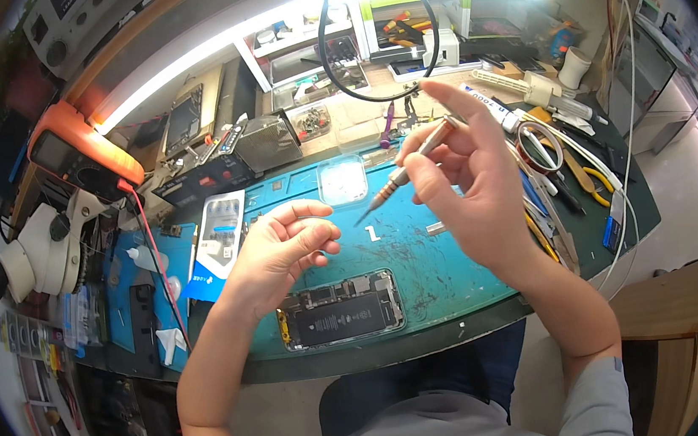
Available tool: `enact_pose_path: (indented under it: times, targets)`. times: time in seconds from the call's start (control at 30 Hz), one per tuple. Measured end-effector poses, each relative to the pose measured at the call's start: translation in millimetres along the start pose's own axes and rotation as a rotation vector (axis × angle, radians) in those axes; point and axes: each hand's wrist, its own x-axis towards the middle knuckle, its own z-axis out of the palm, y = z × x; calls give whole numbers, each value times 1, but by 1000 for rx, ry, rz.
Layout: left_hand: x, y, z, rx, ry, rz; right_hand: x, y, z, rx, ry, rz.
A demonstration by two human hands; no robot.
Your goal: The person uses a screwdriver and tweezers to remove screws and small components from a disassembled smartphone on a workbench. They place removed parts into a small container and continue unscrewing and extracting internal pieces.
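My right hand [475, 183] holds a slim precision screwdriver [396, 181] above the blue work mat [448, 271]. Its pointed tip slants down to the left, clear of the mat, while my index finger sticks up away from the shaft. To the left of that tip, my left hand [282, 249] is closed with the thumb pressed to the fingers; what they pinch, if anything, is too small to name. Below both hands lies an opened smartphone [342, 314], its black battery and circuit board exposed. A small white piece [372, 233] and a little metal bar [436, 228] rest on the mat.
A clear round-cornered tray [342, 179] sits behind the hands. An orange multimeter [82, 148] with a red lead stands at left, near a white microscope part [42, 250]. Pliers [598, 179], cables and tools crowd the right. A black cable loop [322, 42] hangs over the back.
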Motion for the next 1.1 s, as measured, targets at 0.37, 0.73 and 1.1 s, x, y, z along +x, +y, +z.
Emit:
enact_pose_path:
  times: [0.37,0.73,1.1]
  targets:
    - [-3,-4,8,-72,-14,-20,-9,24,-4,-55,-117,-120]
    - [-3,-5,5,-164,-15,-21,-10,23,-2,-27,-111,-111]
    - [-3,-7,7,-223,2,-44,-11,23,-2,-36,-128,-111]
